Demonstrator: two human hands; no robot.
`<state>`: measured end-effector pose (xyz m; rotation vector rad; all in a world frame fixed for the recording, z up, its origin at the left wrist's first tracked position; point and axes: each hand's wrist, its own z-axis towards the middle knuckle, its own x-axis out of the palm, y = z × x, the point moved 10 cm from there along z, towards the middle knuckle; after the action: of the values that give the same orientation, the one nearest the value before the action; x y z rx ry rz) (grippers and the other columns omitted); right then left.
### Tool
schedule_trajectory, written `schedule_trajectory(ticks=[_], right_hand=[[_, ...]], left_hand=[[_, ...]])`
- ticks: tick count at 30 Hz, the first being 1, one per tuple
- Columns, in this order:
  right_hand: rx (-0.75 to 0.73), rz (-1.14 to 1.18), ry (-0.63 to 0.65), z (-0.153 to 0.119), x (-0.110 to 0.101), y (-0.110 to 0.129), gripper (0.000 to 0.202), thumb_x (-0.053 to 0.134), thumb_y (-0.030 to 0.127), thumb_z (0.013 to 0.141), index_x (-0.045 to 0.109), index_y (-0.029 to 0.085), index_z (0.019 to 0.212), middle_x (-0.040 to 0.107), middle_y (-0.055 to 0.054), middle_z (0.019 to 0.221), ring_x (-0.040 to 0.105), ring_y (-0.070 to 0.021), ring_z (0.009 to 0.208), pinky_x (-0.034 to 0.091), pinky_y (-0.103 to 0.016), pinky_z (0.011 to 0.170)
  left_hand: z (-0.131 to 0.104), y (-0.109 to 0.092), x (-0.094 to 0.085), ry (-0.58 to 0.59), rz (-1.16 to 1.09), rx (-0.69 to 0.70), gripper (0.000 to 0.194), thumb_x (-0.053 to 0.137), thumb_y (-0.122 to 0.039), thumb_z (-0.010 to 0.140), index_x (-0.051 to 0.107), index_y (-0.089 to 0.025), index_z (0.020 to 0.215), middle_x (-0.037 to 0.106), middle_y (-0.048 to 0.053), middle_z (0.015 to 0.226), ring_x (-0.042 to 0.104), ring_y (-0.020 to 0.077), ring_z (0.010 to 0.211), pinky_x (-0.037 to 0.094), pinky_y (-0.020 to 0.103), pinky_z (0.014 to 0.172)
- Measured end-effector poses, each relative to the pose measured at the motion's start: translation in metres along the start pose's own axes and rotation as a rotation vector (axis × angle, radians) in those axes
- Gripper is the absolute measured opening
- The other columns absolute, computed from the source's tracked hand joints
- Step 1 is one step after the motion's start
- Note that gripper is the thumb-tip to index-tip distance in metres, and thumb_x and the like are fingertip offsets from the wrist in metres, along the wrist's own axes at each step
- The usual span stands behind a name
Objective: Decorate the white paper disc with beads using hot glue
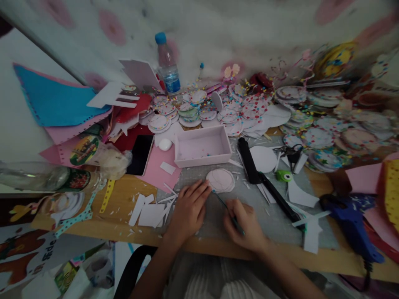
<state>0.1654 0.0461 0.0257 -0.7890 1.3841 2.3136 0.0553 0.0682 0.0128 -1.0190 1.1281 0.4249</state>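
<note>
The mat (205,209) lies bare between my two hands and toward the table's (249,252) near edge, so I can slide through there. Straight ahead, the box (204,160) walls me off just beyond the paper oval (220,180). To my right, the long black tool (271,189) slants across my way, with scissors (289,154) past it. On my left, paper scraps (151,215) clutter the edge; behind the box, stacked discs (190,112) block the back.

Wooden table (121,224) bears a grey mat (264,220), black phone (141,155), pink paper (160,166), white paper scraps (151,215), yellow strip (107,196) and, at right, a blue glue gun (353,224). Open pink box (203,146) sits on the mat.
</note>
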Motion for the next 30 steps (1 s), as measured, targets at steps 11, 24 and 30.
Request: schedule_trajectory(ticks=[11, 24, 30], right_hand=[[0.166, 0.161, -0.171, -0.009, -0.084, -0.006, 0.023, 0.048, 0.015, 0.090, 0.046, 0.023, 0.110, 0.057, -0.005, 0.092, 0.060, -0.0167, 0.083, 0.052, -0.028, 0.072], [0.004, 0.105, -0.183, 0.063, -0.113, -0.003, 0.026, 0.065, 0.019, 0.084, 0.058, 0.026, 0.107, 0.067, -0.002, 0.086, 0.067, -0.0175, 0.073, 0.055, -0.028, 0.064], [-0.202, -0.025, -0.024, 0.104, -0.084, 0.017, 0.010, 0.061, 0.017, 0.087, 0.063, 0.023, 0.094, 0.069, -0.005, 0.093, 0.066, -0.0178, 0.086, 0.053, -0.030, 0.076]], left_hand=[[0.018, 0.026, -0.090, -0.544, 0.215, -0.066, 0.049, 0.060, -0.021, 0.087, 0.048, -0.016, 0.135, 0.052, 0.016, 0.139, 0.043, 0.0321, 0.132, 0.034, 0.049, 0.105], [0.014, 0.030, -0.076, -0.528, 0.197, 0.139, 0.018, 0.052, -0.006, 0.090, 0.065, -0.019, 0.092, 0.074, 0.002, 0.087, 0.066, 0.0185, 0.087, 0.036, 0.044, 0.098], [0.016, 0.034, -0.075, -0.536, 0.177, 0.120, 0.017, 0.052, -0.009, 0.091, 0.065, -0.019, 0.091, 0.074, 0.002, 0.086, 0.065, 0.0185, 0.087, 0.037, 0.042, 0.094]])
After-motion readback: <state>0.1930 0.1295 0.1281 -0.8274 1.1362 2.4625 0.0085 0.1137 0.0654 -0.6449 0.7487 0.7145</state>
